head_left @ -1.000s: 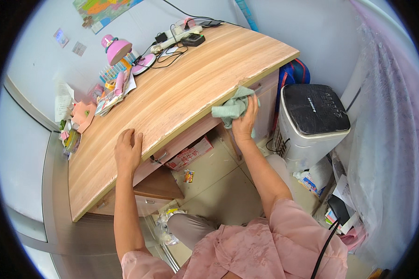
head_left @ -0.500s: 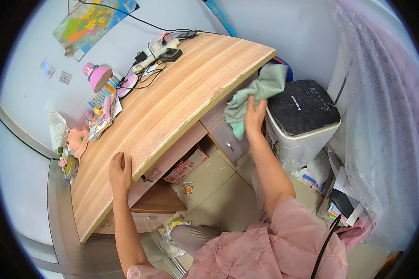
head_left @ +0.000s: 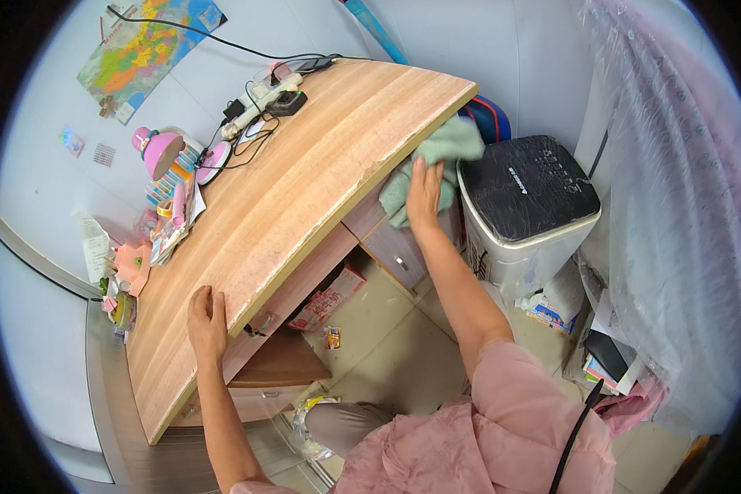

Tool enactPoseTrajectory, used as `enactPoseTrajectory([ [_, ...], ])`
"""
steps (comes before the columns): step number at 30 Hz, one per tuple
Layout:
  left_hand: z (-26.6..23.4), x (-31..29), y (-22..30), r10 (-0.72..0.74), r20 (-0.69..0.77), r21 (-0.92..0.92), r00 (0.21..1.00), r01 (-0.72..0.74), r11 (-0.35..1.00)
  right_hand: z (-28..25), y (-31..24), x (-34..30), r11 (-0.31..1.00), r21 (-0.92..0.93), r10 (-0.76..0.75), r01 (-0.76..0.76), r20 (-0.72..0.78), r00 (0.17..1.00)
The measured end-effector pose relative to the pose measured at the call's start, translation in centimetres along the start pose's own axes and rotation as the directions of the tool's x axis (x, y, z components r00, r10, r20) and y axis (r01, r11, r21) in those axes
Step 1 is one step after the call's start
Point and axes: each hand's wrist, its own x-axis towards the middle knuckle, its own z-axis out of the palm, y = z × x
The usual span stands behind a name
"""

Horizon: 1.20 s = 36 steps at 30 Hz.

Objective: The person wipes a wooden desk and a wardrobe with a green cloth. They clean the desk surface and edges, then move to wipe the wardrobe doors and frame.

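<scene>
A pale green cloth (head_left: pixel 454 142) is bunched against the front edge of the wooden desk (head_left: pixel 305 173), near its far right corner. My right hand (head_left: pixel 425 196) holds it, fingers laid over the folds, and part of the cloth hangs below the edge in front of the drawer fronts. The palm side is hidden. My left hand (head_left: pixel 208 319) rests on the desktop by the front edge, nearer to me. Its fingers are loosely bent and slightly apart, with nothing in them.
Right of the desk stands a white bin-shaped appliance (head_left: pixel 528 188) with a black top. A pink lamp (head_left: pixel 158 153), a power strip (head_left: pixel 259 105) with tangled cords and stationery line the desk's back. A plastic-covered curtain (head_left: pixel 675 214) hangs at right; a red-and-white box (head_left: pixel 329 298) lies underneath.
My right hand has drawn the cloth left, from beside the appliance in against the desk edge, and the cloth is more bunched. My left hand stays on the desktop. The view has shifted slightly.
</scene>
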Motion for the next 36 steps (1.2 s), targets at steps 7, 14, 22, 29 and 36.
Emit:
enactPoseTrajectory([
  [7,0.3,0.6,0.3,0.0,-0.009,-0.081,1.0,0.0,0.997,-0.1,11.2,-4.1,0.93,-0.03,0.36,-0.367,-0.133,0.923],
  [14,0.1,0.2,-0.1,0.007,0.01,-0.018,1.0,-0.007,1.0,1.9,3.8,-3.2,0.974,0.006,0.228,-0.228,-0.042,0.973],
  [22,0.6,1.4,1.2,0.008,0.053,-0.093,0.999,-0.003,0.996,0.1,21.8,-7.3,0.704,0.316,0.71,-0.636,-0.327,0.624],
  [29,0.3,0.0,-0.8,-0.044,0.054,-0.125,0.998,0.051,0.991,1.9,10.0,-7.7,0.929,-0.006,0.364,-0.369,-0.145,0.92],
  [36,0.0,0.3,0.9,-0.055,0.052,-0.114,0.997,0.06,0.992,-1.1,21.5,-7.5,0.604,0.422,0.797,-0.676,-0.3,0.525],
])
